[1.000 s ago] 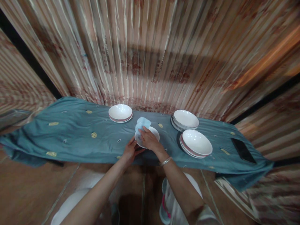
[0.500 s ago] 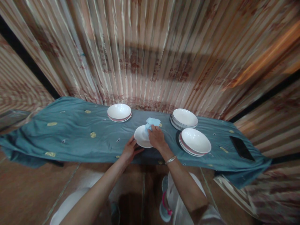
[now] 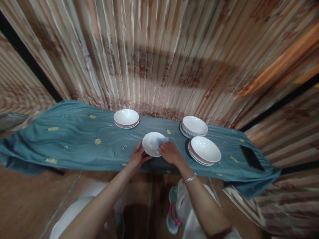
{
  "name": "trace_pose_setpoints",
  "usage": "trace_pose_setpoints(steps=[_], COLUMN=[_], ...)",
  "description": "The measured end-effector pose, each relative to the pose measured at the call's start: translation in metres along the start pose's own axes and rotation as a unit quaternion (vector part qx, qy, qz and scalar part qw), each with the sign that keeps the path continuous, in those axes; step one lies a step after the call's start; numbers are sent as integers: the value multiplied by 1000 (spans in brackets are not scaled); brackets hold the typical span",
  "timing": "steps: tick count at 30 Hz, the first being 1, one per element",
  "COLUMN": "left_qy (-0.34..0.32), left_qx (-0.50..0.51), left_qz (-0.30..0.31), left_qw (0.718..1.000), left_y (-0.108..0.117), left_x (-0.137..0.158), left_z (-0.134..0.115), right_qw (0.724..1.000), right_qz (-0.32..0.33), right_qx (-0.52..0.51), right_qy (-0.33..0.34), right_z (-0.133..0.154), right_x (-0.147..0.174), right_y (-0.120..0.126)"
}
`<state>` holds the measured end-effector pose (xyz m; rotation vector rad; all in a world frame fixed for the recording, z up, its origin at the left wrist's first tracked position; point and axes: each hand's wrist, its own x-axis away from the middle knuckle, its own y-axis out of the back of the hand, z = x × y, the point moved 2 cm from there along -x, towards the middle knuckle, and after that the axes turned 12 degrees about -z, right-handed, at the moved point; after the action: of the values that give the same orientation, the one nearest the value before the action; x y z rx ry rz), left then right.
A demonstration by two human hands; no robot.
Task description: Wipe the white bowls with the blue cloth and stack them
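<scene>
A white bowl (image 3: 149, 143) is at the front middle of the cloth-covered table, its inside facing up. My left hand (image 3: 137, 156) grips its left rim, thumb on the edge and fingers beneath. Closed around a light blue cloth (image 3: 159, 142), my right hand (image 3: 170, 152) presses at the right side of the bowl's inside. The cloth is smeared by motion and partly covers the bowl's inner surface.
White bowls stand stacked in three places: a left stack (image 3: 126, 118), a back right stack (image 3: 194, 126) and a front right stack (image 3: 205, 150). A black phone (image 3: 251, 157) lies near the right end of the green tablecloth (image 3: 79, 142). A pleated curtain (image 3: 154, 66) hangs behind.
My right hand has moved down and slightly right, drawing the blue cloth from the far rim into the bowl. My left hand keeps its hold. The view has shifted slightly.
</scene>
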<state>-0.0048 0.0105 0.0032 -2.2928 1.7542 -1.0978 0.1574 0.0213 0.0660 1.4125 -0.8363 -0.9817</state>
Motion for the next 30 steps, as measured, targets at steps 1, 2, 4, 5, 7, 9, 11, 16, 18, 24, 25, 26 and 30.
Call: trace_pose_setpoints(steps=[1, 2, 4, 5, 7, 9, 11, 16, 18, 24, 25, 26, 30], left_qy=[1, 1, -1, -1, 0, 0, 2, 42, 45, 48, 44, 39, 17], left_qx=[1, 3, 6, 7, 7, 3, 3, 23, 31, 43, 42, 41, 35], left_qz=[1, 3, 10, 13, 18, 19, 15, -19, -26, -12, -8, -2, 27], left_qw=[1000, 1000, 1000, 1000, 1000, 1000, 1000, 999, 998, 998, 998, 998, 999], left_y=[0, 0, 1, 1, 2, 2, 1, 0, 0, 1, 1, 1, 1], left_x=[0, 0, -1, -2, -3, -4, -5, -6, -8, -11, -11, -10, -7], left_z=[0, 0, 0, 0, 1, 1, 1, 2, 2, 4, 4, 4, 3], right_qw=[1000, 999, 994, 990, 975, 951, 930, 925, 929, 948, 952, 956, 974], right_qz=[1, 5, 10, 9, -6, -36, -70, -110, -117, -121, -124, -127, -129], right_qx=[-20, -44, -99, -135, -221, -308, -360, -364, -349, -293, -280, -265, -187], right_qy=[-11, -22, -34, -34, -27, -15, -7, 30, 41, 30, 25, 19, -8], right_z=[0, 0, 1, 2, 5, 10, 15, 28, 32, 35, 34, 34, 32], right_x=[1, 1, 1, 0, -2, -4, -7, -18, -24, -47, -50, -53, -61], right_y=[0, 0, -1, -3, -9, -17, -27, -41, -42, -40, -39, -39, -37])
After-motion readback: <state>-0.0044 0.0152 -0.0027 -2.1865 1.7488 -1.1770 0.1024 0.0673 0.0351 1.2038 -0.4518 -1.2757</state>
